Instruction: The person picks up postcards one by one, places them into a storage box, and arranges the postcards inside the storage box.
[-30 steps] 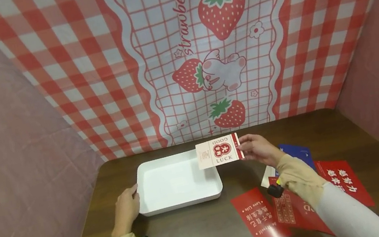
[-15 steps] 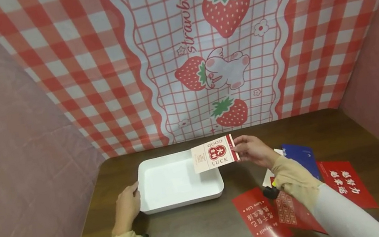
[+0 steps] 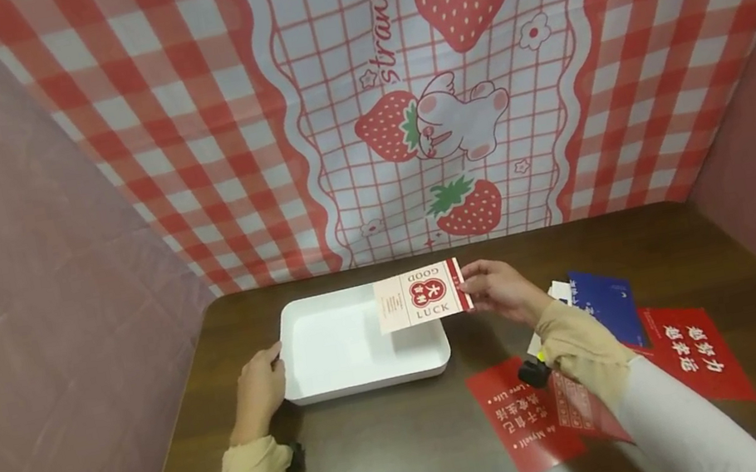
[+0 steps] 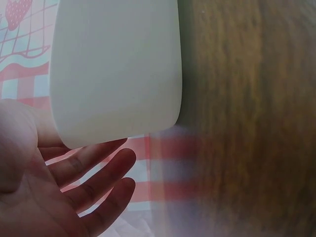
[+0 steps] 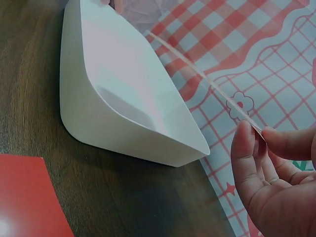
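Over the right end of the tray (image 3: 336,344) on the table (image 3: 382,471), the right hand (image 3: 502,292) pinched a card (image 3: 422,296) by its edge while the left hand (image 3: 257,388), fingers loosely spread, touched the tray's left rim, apparently a placing step calling next for lowering and release.

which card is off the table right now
The cream "GOOD LUCK" card: it alone is pinched in the right hand, above the white tray, while the other cards lie on the table.
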Demonstrator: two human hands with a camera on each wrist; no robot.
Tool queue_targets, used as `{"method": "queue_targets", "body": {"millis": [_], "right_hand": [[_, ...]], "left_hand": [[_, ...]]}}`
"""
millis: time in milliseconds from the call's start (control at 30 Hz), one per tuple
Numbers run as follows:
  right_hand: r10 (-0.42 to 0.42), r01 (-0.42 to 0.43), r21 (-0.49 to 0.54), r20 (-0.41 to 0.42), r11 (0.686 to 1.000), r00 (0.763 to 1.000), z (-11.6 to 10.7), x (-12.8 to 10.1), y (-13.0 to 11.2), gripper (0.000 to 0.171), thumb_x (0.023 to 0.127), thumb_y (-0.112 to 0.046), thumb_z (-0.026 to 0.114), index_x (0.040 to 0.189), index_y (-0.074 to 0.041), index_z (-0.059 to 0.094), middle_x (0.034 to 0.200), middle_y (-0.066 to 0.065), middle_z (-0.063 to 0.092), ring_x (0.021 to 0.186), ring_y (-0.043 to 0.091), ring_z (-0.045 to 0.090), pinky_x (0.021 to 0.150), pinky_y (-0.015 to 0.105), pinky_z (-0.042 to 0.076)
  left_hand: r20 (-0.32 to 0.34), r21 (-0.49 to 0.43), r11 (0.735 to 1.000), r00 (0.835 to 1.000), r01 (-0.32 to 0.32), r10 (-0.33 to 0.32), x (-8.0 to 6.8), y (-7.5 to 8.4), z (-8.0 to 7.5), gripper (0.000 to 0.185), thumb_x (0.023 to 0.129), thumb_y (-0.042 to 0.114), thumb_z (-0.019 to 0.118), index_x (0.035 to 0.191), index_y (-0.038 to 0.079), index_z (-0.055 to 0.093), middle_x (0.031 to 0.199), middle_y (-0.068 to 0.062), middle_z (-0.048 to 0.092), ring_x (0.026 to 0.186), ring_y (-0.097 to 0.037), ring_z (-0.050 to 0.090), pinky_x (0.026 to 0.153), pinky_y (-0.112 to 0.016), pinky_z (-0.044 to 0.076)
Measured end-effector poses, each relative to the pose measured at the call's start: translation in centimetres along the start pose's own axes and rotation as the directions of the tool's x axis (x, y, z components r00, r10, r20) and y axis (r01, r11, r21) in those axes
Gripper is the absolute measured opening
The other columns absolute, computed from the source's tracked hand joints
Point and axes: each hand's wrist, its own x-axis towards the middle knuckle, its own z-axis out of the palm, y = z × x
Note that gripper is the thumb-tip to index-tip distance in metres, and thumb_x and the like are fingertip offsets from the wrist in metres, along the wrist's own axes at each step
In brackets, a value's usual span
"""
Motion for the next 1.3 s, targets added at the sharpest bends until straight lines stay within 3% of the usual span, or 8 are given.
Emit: {"method": "queue_targets", "body": {"millis": [767,1300], "right_hand": [[0.003,-0.003,-0.02,0.016,1.0,1.0,2.6,0.3,0.6,0.025,0.091,0.005,0.052,0.114,0.008,0.043,0.076,-0.001,0.063,0.064,0.008,0.064,0.057,0.021,0.057],[-0.008,0.004,-0.114,-0.029,0.993,1.0,5.9,0.9,1.9,0.026,0.088,0.007,0.054,0.112,0.007,0.044,0.08,0.005,0.058,0.063,0.011,0.059,0.053,0.023,0.053]], "left_hand": [[-0.027,0.004,1.0,0.999,-0.026,0.026,-0.3,0.1,0.0,0.038,0.093,0.004,0.049,0.128,-0.005,0.06,0.125,-0.029,0.062,0.118,-0.049,0.056,0.099,-0.06,0.044],[-0.018,-0.005,1.0,1.0,-0.006,0.005,-0.4,0.2,0.0,0.04,0.093,0.005,0.049,0.13,-0.004,0.059,0.127,-0.028,0.061,0.119,-0.048,0.055,0.099,-0.06,0.044]]}}
